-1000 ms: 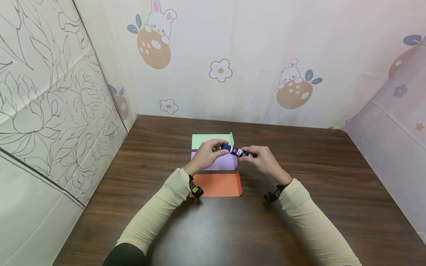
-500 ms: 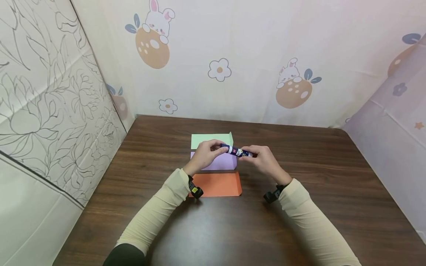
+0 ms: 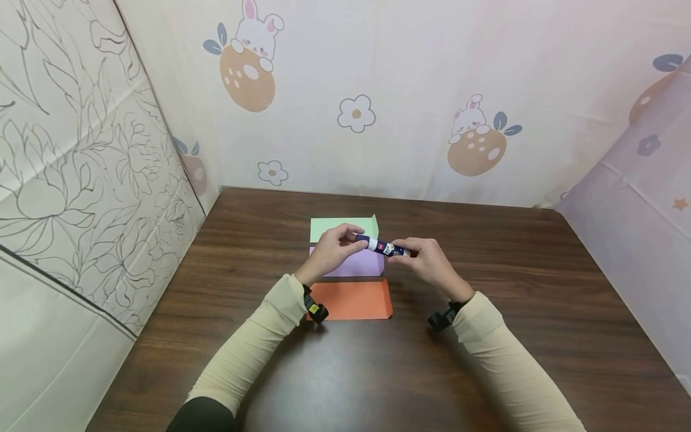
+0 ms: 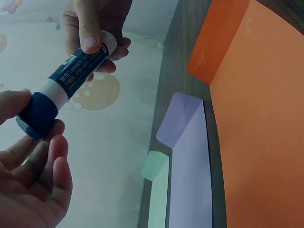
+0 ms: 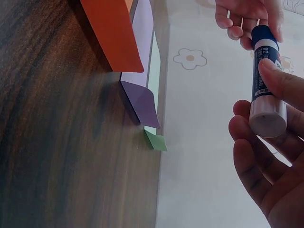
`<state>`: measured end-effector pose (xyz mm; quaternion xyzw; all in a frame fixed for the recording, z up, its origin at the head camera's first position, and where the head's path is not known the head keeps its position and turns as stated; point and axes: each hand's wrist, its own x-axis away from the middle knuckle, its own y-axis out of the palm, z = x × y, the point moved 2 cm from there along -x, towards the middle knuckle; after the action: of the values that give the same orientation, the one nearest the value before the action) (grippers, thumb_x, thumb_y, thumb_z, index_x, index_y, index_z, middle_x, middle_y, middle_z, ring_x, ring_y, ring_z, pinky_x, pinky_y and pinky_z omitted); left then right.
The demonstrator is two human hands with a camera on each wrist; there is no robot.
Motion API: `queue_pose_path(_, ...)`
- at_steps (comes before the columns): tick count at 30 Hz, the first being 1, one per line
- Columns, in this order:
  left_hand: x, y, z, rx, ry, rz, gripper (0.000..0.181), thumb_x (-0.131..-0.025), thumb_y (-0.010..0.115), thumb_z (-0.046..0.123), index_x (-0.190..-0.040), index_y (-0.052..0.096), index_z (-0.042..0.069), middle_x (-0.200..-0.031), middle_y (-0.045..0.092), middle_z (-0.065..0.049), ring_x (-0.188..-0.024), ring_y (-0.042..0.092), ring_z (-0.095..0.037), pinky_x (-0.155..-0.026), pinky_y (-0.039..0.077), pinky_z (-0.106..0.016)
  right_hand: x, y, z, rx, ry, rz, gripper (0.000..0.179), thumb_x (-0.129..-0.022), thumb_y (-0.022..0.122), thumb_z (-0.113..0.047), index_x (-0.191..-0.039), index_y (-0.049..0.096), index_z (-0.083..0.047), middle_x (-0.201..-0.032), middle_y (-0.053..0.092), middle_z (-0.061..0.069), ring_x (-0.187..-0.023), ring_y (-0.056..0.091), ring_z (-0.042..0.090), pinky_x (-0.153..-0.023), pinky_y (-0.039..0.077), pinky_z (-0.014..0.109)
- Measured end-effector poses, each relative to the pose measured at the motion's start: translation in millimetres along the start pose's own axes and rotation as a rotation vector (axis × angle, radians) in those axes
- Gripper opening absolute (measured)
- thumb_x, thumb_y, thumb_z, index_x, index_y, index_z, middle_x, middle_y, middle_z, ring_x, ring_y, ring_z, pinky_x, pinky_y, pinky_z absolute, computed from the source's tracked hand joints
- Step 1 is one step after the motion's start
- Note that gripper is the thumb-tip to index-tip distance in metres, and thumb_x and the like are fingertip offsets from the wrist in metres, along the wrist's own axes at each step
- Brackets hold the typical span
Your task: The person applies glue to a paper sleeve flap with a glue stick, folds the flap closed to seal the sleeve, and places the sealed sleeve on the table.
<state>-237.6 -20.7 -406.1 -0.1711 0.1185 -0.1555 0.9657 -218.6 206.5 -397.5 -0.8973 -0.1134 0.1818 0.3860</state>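
A glue stick (image 3: 384, 248), dark blue with a blue cap (image 4: 37, 115), is held level between both hands above the coloured papers. My left hand (image 3: 330, 251) pinches the cap between thumb and fingers. The right hand (image 3: 427, 261) grips the white base end (image 5: 268, 116), its thumb lying along the printed label. Between cap and label a white band (image 4: 54, 93) shows. Beneath the hands lie a purple paper piece (image 3: 358, 265) and a green one (image 3: 335, 225), both partly covered in the head view. An orange piece (image 3: 351, 300) lies nearest the body.
Each paper piece has a folded flap at its right end; the green and purple flaps stand up slightly. They lie in a column on a dark wooden table (image 3: 513, 270). Printed wall cloth (image 3: 410, 72) hangs behind the table's far edge.
My left hand has shifted slightly left with the cap, and the white band beside the cap shows wider. The right hand has barely moved.
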Motion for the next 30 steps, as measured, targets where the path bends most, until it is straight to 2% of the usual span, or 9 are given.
queue_pose_path(4, 1.6, -1.1, 0.5, 0.027, 0.009, -0.032, 0.033, -0.094, 0.065, 0.022, -0.125, 0.065, 0.01, -0.092, 0.067, -0.013, -0.081, 0.06, -0.025, -0.066, 0.043, -0.023, 0.0, 1.1, 0.7, -0.002, 0.002, 0.001, 0.027, -0.079, 0.08, -0.015, -0.105, 0.075, -0.006, -0.078, 0.066, 0.006, -0.063, 0.049, 0.017, -0.052, 0.039, 0.022)
queue_pose_path(6, 2.1, -1.6, 1.1, 0.04, 0.014, -0.047, 0.031, -0.096, 0.062, 0.023, -0.124, 0.066, 0.009, -0.095, 0.068, -0.014, -0.085, 0.06, -0.032, -0.065, 0.042, -0.023, -0.4, 1.4, 0.5, -0.003, -0.002, 0.0, 0.027, -0.08, 0.08, -0.016, -0.105, 0.075, -0.006, -0.078, 0.066, 0.006, -0.063, 0.049, 0.016, -0.052, 0.039, 0.022)
queue_pose_path(8, 2.3, -1.9, 1.4, 0.049, 0.017, -0.058, 0.031, -0.096, 0.061, 0.022, -0.122, 0.067, 0.007, -0.098, 0.069, -0.014, -0.086, 0.06, -0.034, -0.065, 0.041, -0.023, -0.6, 1.6, 0.3, -0.005, -0.001, -0.003, 0.028, -0.08, 0.08, -0.017, -0.105, 0.075, -0.006, -0.079, 0.066, 0.006, -0.063, 0.049, 0.016, -0.052, 0.039, 0.022)
queue_pose_path(15, 1.6, -3.8, 1.6, -0.006, 0.019, -0.035, 0.027, -0.093, 0.066, 0.022, -0.116, 0.069, 0.007, -0.095, 0.069, -0.009, -0.08, 0.057, -0.012, -0.066, 0.044, -0.022, -0.8, 1.0, 0.1, -0.005, 0.006, 0.0, 0.028, -0.08, 0.08, -0.018, -0.105, 0.075, -0.007, -0.079, 0.066, 0.006, -0.063, 0.048, 0.016, -0.052, 0.038, 0.022)
queue_pose_path(23, 0.0, -5.8, 0.5, -0.029, 0.022, -0.061, 0.027, -0.087, 0.073, 0.018, -0.111, 0.069, 0.006, -0.094, 0.071, -0.01, -0.082, 0.061, -0.015, -0.074, 0.049, -0.023, -0.4, 0.7, -0.7, -0.012, 0.003, -0.001, 0.028, -0.08, 0.08, -0.018, -0.105, 0.075, -0.006, -0.077, 0.064, 0.006, -0.063, 0.047, 0.018, -0.053, 0.038, 0.022)
queue_pose_path(30, -0.9, -6.2, -1.6, -0.119, 0.003, -0.142, 0.032, -0.086, 0.074, 0.016, -0.115, 0.069, 0.004, -0.094, 0.07, -0.01, -0.08, 0.06, -0.014, -0.071, 0.049, -0.021, 0.5, -0.9, -1.7, -0.015, 0.029, 0.007, 0.027, -0.079, 0.08, -0.014, -0.104, 0.075, -0.007, -0.081, 0.067, 0.007, -0.064, 0.048, 0.017, -0.053, 0.038, 0.022)
